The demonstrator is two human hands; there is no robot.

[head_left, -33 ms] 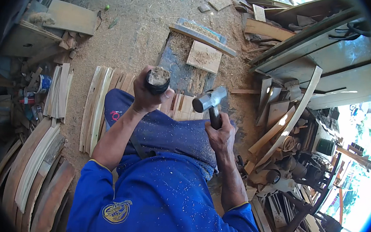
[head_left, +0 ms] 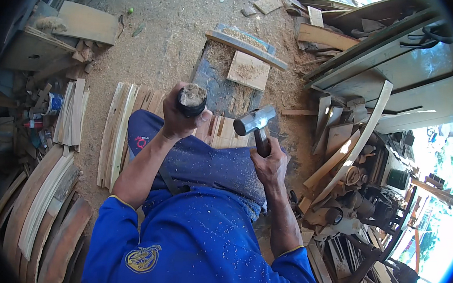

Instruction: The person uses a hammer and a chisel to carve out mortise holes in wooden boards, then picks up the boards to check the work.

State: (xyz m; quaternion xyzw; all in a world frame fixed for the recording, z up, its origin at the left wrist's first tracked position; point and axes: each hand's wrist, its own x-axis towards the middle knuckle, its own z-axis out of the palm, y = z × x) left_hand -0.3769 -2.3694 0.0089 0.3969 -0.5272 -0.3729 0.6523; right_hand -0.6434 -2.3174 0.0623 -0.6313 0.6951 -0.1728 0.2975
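My left hand (head_left: 172, 117) is closed around a thick round handle (head_left: 191, 98), seen end-on, with a black collar and a rough, frayed wooden butt. What lies below the butt is hidden, so I cannot tell the tool's kind. To its right, my right hand (head_left: 270, 163) grips a hammer (head_left: 255, 120) by its dark handle, close under the steel head. The head is apart from the wooden butt. Both hands are raised above my lap. Beyond them lies a dark, worn work board (head_left: 210, 76), strewn with sawdust.
A flat wood block (head_left: 248, 70) and a long bar (head_left: 247, 49) lie on the board. Wooden strips (head_left: 115, 133) are at my left leg, with curved planks (head_left: 41, 201) farther left. A leaning slat (head_left: 362, 136) and scrap wood crowd the right. Sawdust covers the ground (head_left: 154, 40).
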